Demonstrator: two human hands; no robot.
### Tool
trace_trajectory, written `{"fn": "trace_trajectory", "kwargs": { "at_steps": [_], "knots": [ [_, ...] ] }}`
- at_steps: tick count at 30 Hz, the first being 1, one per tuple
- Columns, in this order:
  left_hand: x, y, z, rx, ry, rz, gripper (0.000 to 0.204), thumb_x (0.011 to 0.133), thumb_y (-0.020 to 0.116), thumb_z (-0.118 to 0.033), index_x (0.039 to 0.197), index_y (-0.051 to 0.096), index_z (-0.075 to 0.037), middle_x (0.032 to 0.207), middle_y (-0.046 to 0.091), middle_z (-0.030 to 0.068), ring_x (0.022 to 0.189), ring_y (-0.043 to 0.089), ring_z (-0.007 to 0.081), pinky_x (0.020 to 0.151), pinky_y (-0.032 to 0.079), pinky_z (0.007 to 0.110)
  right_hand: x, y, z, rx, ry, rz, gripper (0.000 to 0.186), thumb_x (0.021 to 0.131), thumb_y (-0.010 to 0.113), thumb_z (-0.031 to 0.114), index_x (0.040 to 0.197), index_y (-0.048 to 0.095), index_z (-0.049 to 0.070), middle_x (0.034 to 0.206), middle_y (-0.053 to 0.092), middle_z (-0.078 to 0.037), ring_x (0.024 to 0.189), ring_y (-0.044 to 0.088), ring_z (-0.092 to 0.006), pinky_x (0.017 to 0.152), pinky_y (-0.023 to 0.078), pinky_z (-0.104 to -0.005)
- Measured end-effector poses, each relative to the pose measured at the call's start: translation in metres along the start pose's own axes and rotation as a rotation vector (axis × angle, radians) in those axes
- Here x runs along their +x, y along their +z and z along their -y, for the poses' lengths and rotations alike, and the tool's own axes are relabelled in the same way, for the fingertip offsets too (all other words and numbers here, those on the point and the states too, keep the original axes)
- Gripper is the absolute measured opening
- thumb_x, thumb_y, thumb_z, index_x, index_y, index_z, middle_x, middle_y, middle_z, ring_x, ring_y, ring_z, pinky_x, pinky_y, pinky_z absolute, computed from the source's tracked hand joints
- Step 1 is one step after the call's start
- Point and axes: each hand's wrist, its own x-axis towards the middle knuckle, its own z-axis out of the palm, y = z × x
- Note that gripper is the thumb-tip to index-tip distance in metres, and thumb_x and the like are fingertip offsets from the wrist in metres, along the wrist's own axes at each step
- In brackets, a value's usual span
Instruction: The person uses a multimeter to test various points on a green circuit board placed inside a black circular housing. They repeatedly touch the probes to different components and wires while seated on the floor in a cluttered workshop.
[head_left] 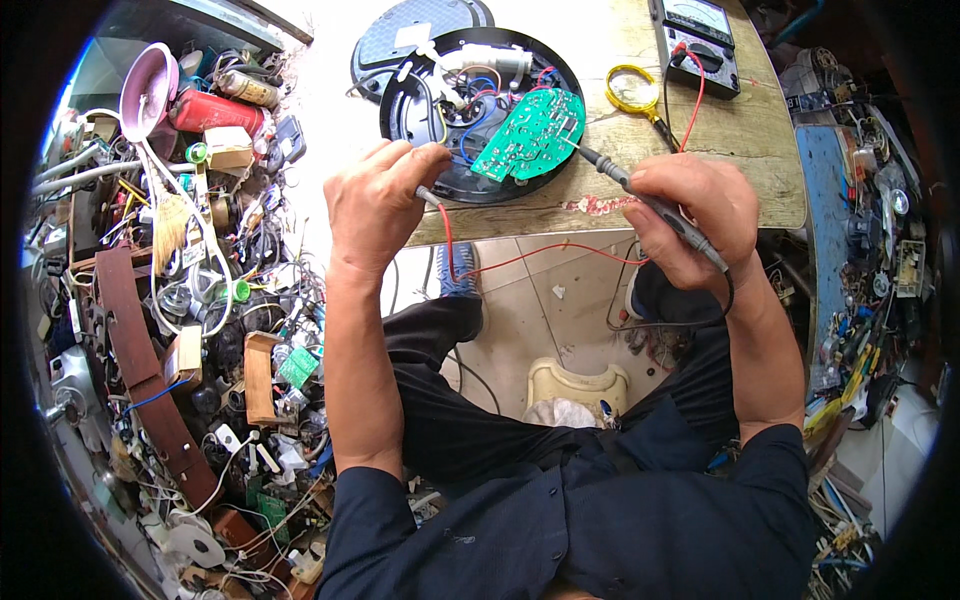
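My right hand (700, 215) is closed around a grey test probe (605, 168), held like a pen, its tip at the right edge of a green circuit board (530, 135). Whether the tip touches the board I cannot tell. In my left hand (385, 190), left of the board, the end of a second test probe (428, 195) with a red lead shows between closed fingers; its tip is hidden. The board lies tilted in a round black housing (450, 190) with coloured wires and a white cylindrical part. An analog multimeter (700, 50) sits at the far right, with a red and a black lead plugged in.
A yellow-rimmed magnifying glass (632, 92) lies between housing and meter. A round dark cover (410, 35) is behind the housing. The red lead (550, 245) sags below the front edge of the wooden table (770, 180). Piled parts and cables crowd both sides.
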Motion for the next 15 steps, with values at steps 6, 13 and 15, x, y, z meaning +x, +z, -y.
{"fn": "trace_trajectory", "kwargs": {
  "at_steps": [6, 13, 15],
  "knots": [
    [0.003, 0.002, -0.002, -0.187, -0.124, -0.092, 0.011, 0.084, 0.082, -0.017, 0.092, 0.075, -0.015, 0.074, 0.069, 0.0023, 0.062, 0.066, 0.0202, 0.054, 0.048, 0.033, 0.001, 0.001, 0.001, -0.007, -0.002, -0.025, 0.026, 0.078, 0.079, -0.001, 0.099, 0.065, 0.003, 0.077, 0.068, -0.01, 0.055, 0.063, -0.0212, 0.049, 0.048, -0.0302],
    [0.004, 0.011, -0.004, -0.444, -0.391, -0.109, 0.01, 0.087, 0.081, -0.015, 0.094, 0.079, -0.009, 0.07, 0.071, 0.0078, 0.056, 0.065, 0.0157, 0.053, 0.048, 0.029, 0.005, 0.005, 0.001, -0.041, -0.084, -0.081, 0.026, 0.077, 0.08, -0.001, 0.099, 0.069, 0.001, 0.079, 0.069, -0.009, 0.06, 0.068, -0.0231, 0.051, 0.051, -0.0308],
    [0.006, 0.015, -0.004, -0.519, -0.465, -0.107, 0.012, 0.089, 0.08, -0.014, 0.096, 0.08, -0.005, 0.061, 0.065, 0.0028, 0.053, 0.056, 0.0068, 0.05, 0.043, 0.026, 0.007, 0.004, 0.001, -0.054, -0.092, -0.054, 0.025, 0.076, 0.081, -0.001, 0.099, 0.07, 0.0, 0.079, 0.07, -0.01, 0.063, 0.069, -0.0241, 0.052, 0.052, -0.0313]
  ]
}}
